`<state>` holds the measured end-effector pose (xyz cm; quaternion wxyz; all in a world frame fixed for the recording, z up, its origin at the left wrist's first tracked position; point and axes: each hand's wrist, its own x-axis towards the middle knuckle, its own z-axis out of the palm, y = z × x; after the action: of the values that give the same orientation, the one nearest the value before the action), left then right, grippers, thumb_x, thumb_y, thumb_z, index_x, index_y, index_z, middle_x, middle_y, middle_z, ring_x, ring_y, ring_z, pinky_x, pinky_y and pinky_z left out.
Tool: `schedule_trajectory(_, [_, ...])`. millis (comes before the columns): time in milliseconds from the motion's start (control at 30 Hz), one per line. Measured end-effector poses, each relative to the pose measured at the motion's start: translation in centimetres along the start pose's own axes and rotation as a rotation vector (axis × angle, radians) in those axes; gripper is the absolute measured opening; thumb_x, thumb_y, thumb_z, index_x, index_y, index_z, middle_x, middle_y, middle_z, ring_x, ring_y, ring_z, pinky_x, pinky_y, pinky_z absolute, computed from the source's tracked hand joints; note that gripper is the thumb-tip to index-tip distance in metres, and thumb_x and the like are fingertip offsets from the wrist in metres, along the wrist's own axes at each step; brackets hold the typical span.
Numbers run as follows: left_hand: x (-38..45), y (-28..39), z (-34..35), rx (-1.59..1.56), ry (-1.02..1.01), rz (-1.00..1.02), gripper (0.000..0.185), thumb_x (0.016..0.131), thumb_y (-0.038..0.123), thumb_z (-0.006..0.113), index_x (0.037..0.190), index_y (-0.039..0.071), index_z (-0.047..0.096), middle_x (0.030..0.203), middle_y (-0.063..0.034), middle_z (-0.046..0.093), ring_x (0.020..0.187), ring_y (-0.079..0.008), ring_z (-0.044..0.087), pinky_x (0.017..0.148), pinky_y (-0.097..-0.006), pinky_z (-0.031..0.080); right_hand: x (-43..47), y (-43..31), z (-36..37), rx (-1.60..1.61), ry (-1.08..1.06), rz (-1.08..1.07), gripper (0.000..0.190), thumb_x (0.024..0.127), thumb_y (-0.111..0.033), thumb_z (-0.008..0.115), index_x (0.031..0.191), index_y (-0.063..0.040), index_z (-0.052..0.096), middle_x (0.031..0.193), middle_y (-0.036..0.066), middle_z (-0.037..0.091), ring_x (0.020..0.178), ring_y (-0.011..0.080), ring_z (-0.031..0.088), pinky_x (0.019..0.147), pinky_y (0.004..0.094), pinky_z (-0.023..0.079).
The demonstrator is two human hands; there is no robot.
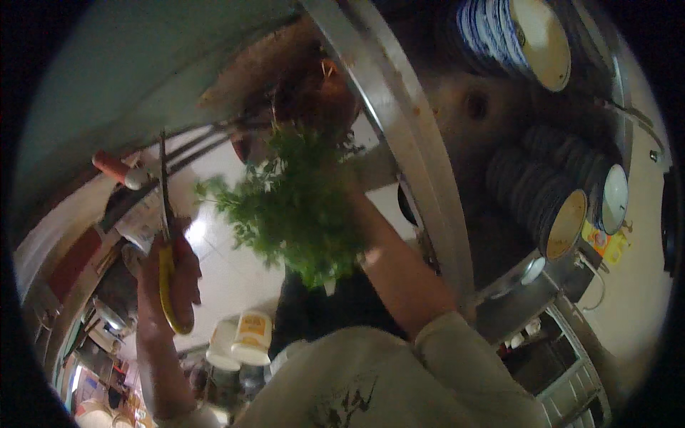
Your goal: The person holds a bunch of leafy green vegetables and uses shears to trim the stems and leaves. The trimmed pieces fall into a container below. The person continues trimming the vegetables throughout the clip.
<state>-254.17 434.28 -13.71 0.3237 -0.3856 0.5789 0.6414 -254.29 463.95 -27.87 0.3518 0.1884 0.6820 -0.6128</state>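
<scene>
My left hand (179,273), at the left, is closed around the yellow handle of what look like scissors (165,214), whose metal blades point away from me. A large leafy bunch of green herbs (299,208) hangs over the floor in front of my body. My right forearm reaches into it from the right, and my right hand (357,200) grips the bunch, its fingers mostly hidden by leaves. Beyond the herbs is a dark reddish-brown container or bag (316,96), blurred and hard to make out.
A metal counter or sink edge (428,144) curves along my right side. Past it stand stacked blue-and-white bowls (540,43) and more bowl stacks (564,224). White buckets (251,337) stand on the floor (235,278) at lower left. A red-handled object (112,167) lies beyond my left hand.
</scene>
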Motion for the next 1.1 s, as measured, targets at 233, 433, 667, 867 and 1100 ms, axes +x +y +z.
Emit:
schedule_trajectory(233, [-1.1,0.6,0.2,0.234,-0.035,0.087,0.038,0.104,0.012,0.057,0.142,0.005,0.056,0.082,-0.0021,0.061,0.064,-0.0107,0.057,0.049,-0.0250,0.048,0.3,-0.3,0.2,-0.056,0.040,-0.016,0.064,0.080,-0.031,0.087,0.133,-0.003,0.066,0.134,0.015,0.068,0.123,0.0297,0.064,0.108,0.0399,0.048])
schedule_trajectory(433, [-0.4,-0.5,-2.3,1.003,0.047,0.180,0.043,0.101,0.008,0.055,0.143,0.003,0.052,0.093,-0.0174,0.066,0.074,-0.0289,0.066,0.071,-0.0399,0.055,-0.2,-0.7,0.2,-0.084,0.019,-0.006,0.067,0.079,-0.032,0.088,0.134,-0.003,0.065,0.136,0.016,0.068,0.125,0.0314,0.063,0.110,0.0399,0.047])
schedule_trajectory(667, [-2.9,0.3,1.4,1.233,-0.084,0.404,0.040,0.101,0.010,0.055,0.141,0.004,0.052,0.081,-0.0082,0.059,0.068,-0.0131,0.057,0.059,-0.0330,0.049,-3.2,-2.6,-0.3,0.033,-0.044,0.165,0.069,0.079,-0.033,0.089,0.134,0.000,0.063,0.137,0.015,0.067,0.126,0.0295,0.063,0.111,0.0398,0.046])
schedule_trajectory(867, [-3.6,-0.5,1.8,1.242,-0.179,0.324,0.064,0.089,0.001,0.063,0.150,0.001,0.045,0.108,-0.0297,0.069,0.099,-0.0492,0.069,0.082,-0.0521,0.057,-3.6,-0.5,1.0,0.169,0.049,-0.189,0.062,0.084,-0.034,0.084,0.132,-0.001,0.063,0.136,0.014,0.067,0.126,0.0285,0.063,0.112,0.0405,0.046])
schedule_trajectory(1100, [-5.0,-0.1,3.0,1.395,-0.163,0.502,0.060,0.083,-0.001,0.068,0.140,0.001,0.051,0.101,-0.0244,0.068,0.090,-0.0452,0.070,0.079,-0.0499,0.058,-4.9,-1.6,2.0,-0.129,0.155,-0.286,0.057,0.082,-0.031,0.086,0.130,-0.006,0.067,0.128,0.011,0.071,0.118,0.0264,0.066,0.106,0.0396,0.050])
